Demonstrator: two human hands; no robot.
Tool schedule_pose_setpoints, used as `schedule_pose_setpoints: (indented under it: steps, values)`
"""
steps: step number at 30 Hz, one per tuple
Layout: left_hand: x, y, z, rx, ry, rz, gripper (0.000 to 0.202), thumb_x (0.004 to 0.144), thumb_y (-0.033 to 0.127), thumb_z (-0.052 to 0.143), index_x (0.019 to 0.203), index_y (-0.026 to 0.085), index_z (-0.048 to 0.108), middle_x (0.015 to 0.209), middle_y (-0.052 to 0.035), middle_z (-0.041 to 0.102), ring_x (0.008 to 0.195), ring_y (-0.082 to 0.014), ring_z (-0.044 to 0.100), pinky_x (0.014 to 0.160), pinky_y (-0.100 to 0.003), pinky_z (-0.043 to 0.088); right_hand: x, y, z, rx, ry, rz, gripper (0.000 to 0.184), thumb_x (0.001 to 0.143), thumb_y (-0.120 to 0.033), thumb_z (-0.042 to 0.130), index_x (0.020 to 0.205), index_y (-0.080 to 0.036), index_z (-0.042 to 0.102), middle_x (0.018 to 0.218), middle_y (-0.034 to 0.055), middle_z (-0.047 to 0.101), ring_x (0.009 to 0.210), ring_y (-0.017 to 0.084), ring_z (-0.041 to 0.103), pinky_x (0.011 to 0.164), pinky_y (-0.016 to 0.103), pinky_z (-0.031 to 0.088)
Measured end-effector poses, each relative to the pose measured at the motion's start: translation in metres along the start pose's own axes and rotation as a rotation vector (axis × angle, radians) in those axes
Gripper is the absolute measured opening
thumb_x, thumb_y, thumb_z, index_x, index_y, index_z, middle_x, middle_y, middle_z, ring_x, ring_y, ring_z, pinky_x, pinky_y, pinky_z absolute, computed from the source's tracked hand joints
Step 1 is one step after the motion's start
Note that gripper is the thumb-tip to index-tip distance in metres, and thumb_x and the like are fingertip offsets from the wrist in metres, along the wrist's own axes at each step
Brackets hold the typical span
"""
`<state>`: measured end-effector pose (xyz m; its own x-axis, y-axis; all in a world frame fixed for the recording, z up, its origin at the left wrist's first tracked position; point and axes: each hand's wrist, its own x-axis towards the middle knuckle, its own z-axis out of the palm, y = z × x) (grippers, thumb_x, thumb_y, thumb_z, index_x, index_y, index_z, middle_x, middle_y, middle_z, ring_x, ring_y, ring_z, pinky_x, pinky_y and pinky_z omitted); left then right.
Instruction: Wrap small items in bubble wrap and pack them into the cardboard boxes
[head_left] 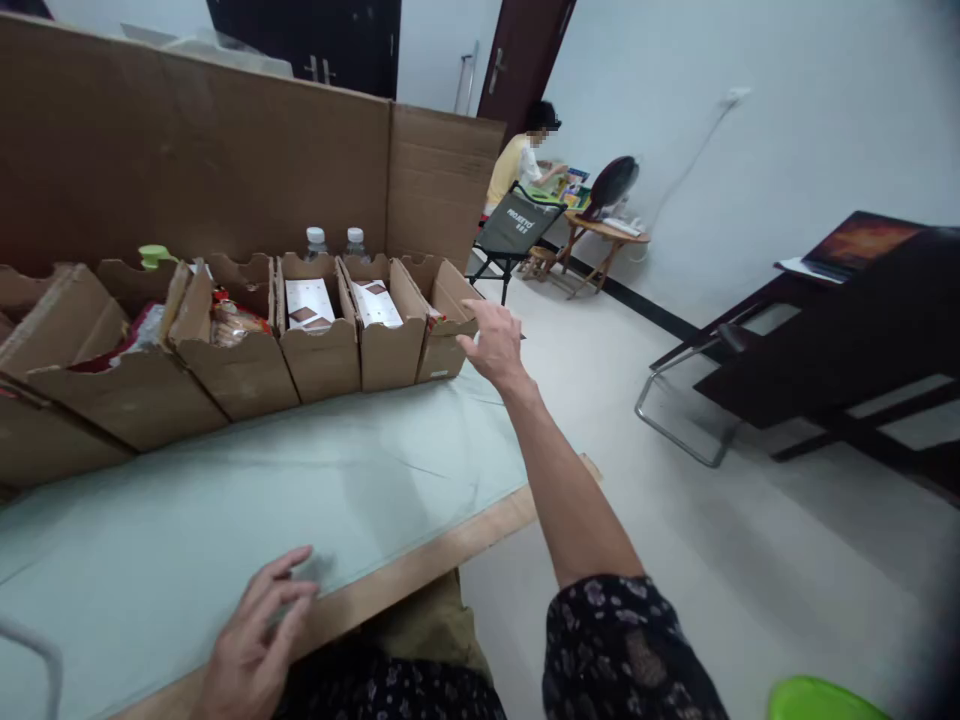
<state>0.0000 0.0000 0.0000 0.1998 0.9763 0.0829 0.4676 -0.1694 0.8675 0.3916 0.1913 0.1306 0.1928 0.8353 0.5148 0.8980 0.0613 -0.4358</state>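
My right hand reaches out at the right end of a row of open cardboard boxes, fingers apart, beside the rightmost box. Whether it touches that box I cannot tell; a small white patch shows by its thumb. My left hand, fingers spread and holding nothing, hovers over the near edge of the table. White printed packets stand in two of the boxes. Another box holds a red-and-clear food packet. Further left, a box contains a red and silvery bag.
A tall cardboard panel rises behind the boxes, with two white-capped bottles before it. Beyond are a folding chair and a seated person. A dark desk with a laptop stands right; a green object lies low right.
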Motion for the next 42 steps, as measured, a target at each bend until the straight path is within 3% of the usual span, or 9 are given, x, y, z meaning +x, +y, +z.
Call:
schedule_pose_setpoints:
  steps: [3, 9, 16, 21, 25, 28, 32, 37, 42]
  values:
    - [-0.004, 0.008, 0.020, -0.029, -0.068, 0.078, 0.032, 0.098, 0.047, 0.052, 0.086, 0.025, 0.073, 0.129, -0.0102, 0.070, 0.122, -0.0270, 0.065, 0.104, -0.045, 0.055, 0.028, -0.007, 0.001, -0.351, -0.279, -0.084, 0.031, 0.079, -0.010, 0.066, 0.107, -0.019, 0.075, 0.110, 0.0134, 0.075, 0.121, 0.033, 0.053, 0.109, 0.055, 0.031]
    - [-0.007, -0.005, 0.014, 0.021, -0.047, 0.075, 0.035, 0.098, 0.048, 0.051, 0.082, 0.026, 0.072, 0.124, -0.0092, 0.073, 0.119, -0.0266, 0.067, 0.101, -0.044, 0.057, 0.013, -0.021, -0.028, -0.473, -0.471, -0.106, 0.013, 0.082, -0.018, 0.066, 0.083, -0.017, 0.078, 0.081, 0.0151, 0.076, 0.102, 0.033, 0.066, 0.101, 0.049, 0.036]
    - [0.000, -0.001, 0.008, -0.029, -0.074, 0.055, 0.043, 0.096, 0.049, 0.054, 0.062, 0.023, 0.060, 0.119, -0.0111, 0.073, 0.119, -0.0274, 0.067, 0.096, -0.042, 0.058, -0.010, -0.106, -0.044, -0.578, -0.870, -0.349, 0.015, 0.082, -0.020, 0.065, 0.090, -0.020, 0.078, 0.094, 0.0114, 0.078, 0.089, 0.027, 0.070, 0.069, 0.033, 0.042]
    - [0.016, 0.007, -0.002, -0.083, -0.026, 0.070, 0.046, 0.097, 0.045, 0.054, 0.058, 0.022, 0.053, 0.108, -0.0108, 0.075, 0.105, -0.0252, 0.072, 0.083, -0.033, 0.058, 0.000, -0.171, -0.004, -0.330, -0.892, -0.390, 0.014, 0.082, -0.013, 0.062, 0.087, -0.013, 0.076, 0.097, 0.0138, 0.077, 0.086, 0.023, 0.068, 0.069, 0.030, 0.044]
    - [0.028, 0.011, -0.016, -0.071, 0.037, 0.029, 0.035, 0.097, 0.047, 0.054, 0.075, 0.022, 0.064, 0.122, -0.0098, 0.072, 0.115, -0.0263, 0.068, 0.091, -0.037, 0.056, -0.001, -0.199, 0.000, 0.306, -0.835, -0.343, 0.021, 0.093, -0.017, 0.053, 0.087, -0.014, 0.074, 0.090, 0.0069, 0.077, 0.083, 0.017, 0.068, 0.073, 0.028, 0.049]
    - [0.038, 0.010, -0.023, -0.101, 0.114, -0.022, 0.028, 0.094, 0.048, 0.058, 0.105, 0.024, 0.067, 0.136, -0.0108, 0.064, 0.123, -0.0284, 0.063, 0.088, -0.038, 0.058, -0.019, -0.186, -0.030, 0.591, -0.525, -0.294, 0.022, 0.097, -0.028, 0.054, 0.098, -0.020, 0.075, 0.098, 0.0029, 0.077, 0.094, 0.018, 0.070, 0.087, 0.032, 0.053]
    - [0.056, -0.003, -0.022, -0.116, 0.237, -0.100, 0.060, 0.089, 0.049, 0.064, 0.143, 0.026, 0.050, 0.144, -0.0141, 0.056, 0.117, -0.0294, 0.064, 0.095, -0.047, 0.057, -0.061, -0.111, -0.055, 0.520, 0.059, -0.037, 0.016, 0.093, -0.030, 0.062, 0.101, -0.024, 0.076, 0.102, 0.0037, 0.077, 0.102, 0.021, 0.069, 0.098, 0.040, 0.052]
    - [0.082, -0.006, -0.004, -0.169, 0.211, -0.077, 0.066, 0.088, 0.043, 0.065, 0.147, 0.025, 0.043, 0.144, -0.0140, 0.054, 0.127, -0.0306, 0.059, 0.103, -0.050, 0.052, -0.108, -0.032, 0.006, 0.527, -0.286, 0.169, 0.043, 0.081, -0.040, 0.073, 0.120, -0.021, 0.068, 0.117, 0.0094, 0.075, 0.106, 0.026, 0.069, 0.087, 0.041, 0.056]
    - [0.099, 0.005, 0.000, -0.230, 0.198, -0.160, 0.047, 0.088, 0.042, 0.061, 0.130, 0.022, 0.054, 0.123, -0.0105, 0.066, 0.104, -0.0252, 0.067, 0.082, -0.037, 0.056, -0.131, -0.048, 0.072, 0.615, -0.332, 0.205, 0.043, 0.082, -0.040, 0.067, 0.119, -0.019, 0.062, 0.111, 0.0094, 0.072, 0.085, 0.021, 0.068, 0.076, 0.036, 0.059]
